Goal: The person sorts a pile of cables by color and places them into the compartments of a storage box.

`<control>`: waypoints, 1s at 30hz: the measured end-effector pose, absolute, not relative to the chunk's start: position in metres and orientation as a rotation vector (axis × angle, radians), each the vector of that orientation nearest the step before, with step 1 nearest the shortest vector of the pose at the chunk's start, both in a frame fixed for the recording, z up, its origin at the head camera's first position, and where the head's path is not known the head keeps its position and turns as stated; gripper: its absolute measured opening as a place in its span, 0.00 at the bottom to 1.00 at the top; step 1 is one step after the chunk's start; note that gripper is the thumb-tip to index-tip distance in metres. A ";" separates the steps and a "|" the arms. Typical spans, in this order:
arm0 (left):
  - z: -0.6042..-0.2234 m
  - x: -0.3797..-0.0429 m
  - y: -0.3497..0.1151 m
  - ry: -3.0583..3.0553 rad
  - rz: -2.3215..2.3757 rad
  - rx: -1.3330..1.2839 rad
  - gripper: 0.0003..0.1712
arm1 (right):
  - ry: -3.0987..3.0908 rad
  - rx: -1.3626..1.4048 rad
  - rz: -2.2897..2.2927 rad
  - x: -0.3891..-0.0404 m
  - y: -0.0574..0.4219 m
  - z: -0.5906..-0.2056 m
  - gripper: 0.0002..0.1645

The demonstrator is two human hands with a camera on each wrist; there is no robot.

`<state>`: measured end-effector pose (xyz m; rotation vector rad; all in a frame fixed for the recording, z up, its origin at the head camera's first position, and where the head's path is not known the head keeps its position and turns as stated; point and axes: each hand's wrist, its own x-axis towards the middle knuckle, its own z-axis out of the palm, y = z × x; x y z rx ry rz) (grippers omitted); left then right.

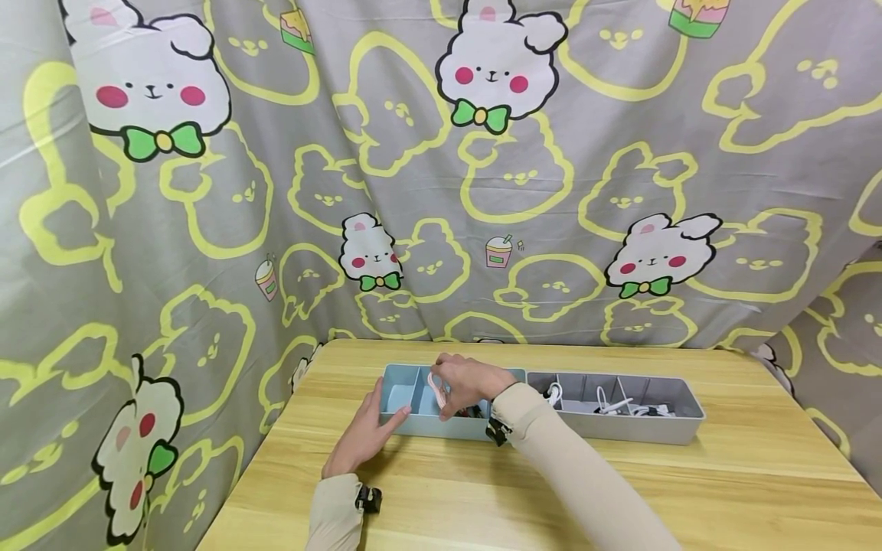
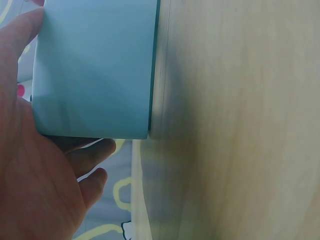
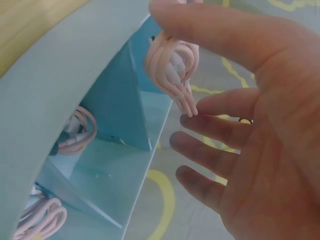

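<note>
A pale pink braided cable [image 3: 167, 65], coiled into a bundle with white ends, hangs from my right hand [image 1: 472, 381]. Thumb and fingertips pinch it at the top, while the other fingers stay apart and fairly straight. In the head view it is over a divided light-blue organizer box [image 1: 434, 427]. My left hand [image 1: 361, 435] grips the left end of that box, thumb over the front rim and fingers round the end wall. The left wrist view shows the plain blue wall [image 2: 95, 70] beside the palm. More pink cable coils [image 3: 82, 132] lie in other compartments of the blue box.
A grey divided box [image 1: 620, 427] extends the row to the right, holding white cables [image 1: 609, 402] and dark items. Both boxes stand on a wood-grain table [image 1: 441, 497]. A patterned grey curtain [image 1: 427, 191] hangs behind and at the left.
</note>
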<state>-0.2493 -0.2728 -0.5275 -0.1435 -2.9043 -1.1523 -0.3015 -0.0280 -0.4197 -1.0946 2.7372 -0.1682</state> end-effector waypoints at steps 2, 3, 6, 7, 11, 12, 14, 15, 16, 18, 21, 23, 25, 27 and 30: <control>-0.527 -0.249 -0.273 -2.906 -1.153 -0.143 0.61 | 2.735 -1.086 -0.169 -0.301 -0.029 -0.420 0.49; -0.527 -0.249 -0.273 -2.906 -1.153 -0.144 0.61 | 2.734 -1.084 -0.164 -0.301 -0.029 -0.420 0.49; -0.527 -0.248 -0.273 -2.908 -1.152 -0.144 0.61 | 2.738 -1.076 -0.153 -0.301 -0.030 -0.420 0.50; -0.527 -0.248 -0.273 -2.908 -1.150 -0.143 0.61 | 2.739 -1.073 -0.148 -0.300 -0.030 -0.420 0.50; -0.526 -0.248 -0.273 -2.909 -1.142 -0.146 0.61 | 2.744 -1.076 -0.128 -0.300 -0.032 -0.419 0.50; -0.526 -0.248 -0.273 -2.908 -1.141 -0.147 0.61 | 2.744 -1.080 -0.126 -0.300 -0.032 -0.419 0.50; -0.526 -0.248 -0.273 -2.908 -1.135 -0.148 0.61 | 2.744 -1.079 -0.134 -0.300 -0.032 -0.419 0.51; -0.526 -0.249 -0.273 -2.908 -1.132 -0.150 0.61 | 2.745 -1.079 -0.139 -0.300 -0.032 -0.419 0.51; -0.526 -0.249 -0.273 -2.906 -1.134 -0.151 0.61 | 2.744 -1.075 -0.144 -0.299 -0.032 -0.419 0.50; -0.526 -0.249 -0.273 -2.906 -1.134 -0.154 0.61 | 2.744 -1.068 -0.151 -0.299 -0.032 -0.419 0.51; -0.526 -0.248 -0.273 -2.906 -1.145 -0.155 0.61 | 2.748 -1.064 -0.142 -0.299 -0.032 -0.419 0.51; -0.525 -0.248 -0.273 -2.906 -1.153 -0.153 0.61 | 2.748 -1.063 -0.144 -0.299 -0.032 -0.419 0.51; -0.525 -0.247 -0.272 -2.906 -1.157 -0.152 0.61 | 2.747 -1.063 -0.149 -0.299 -0.031 -0.419 0.52; -0.524 -0.247 -0.272 -2.907 -1.157 -0.150 0.61 | 2.743 -1.057 -0.159 -0.300 -0.031 -0.419 0.52; -0.525 -0.246 -0.272 -2.906 -1.158 -0.146 0.61 | 2.738 -1.054 -0.173 -0.300 -0.030 -0.420 0.51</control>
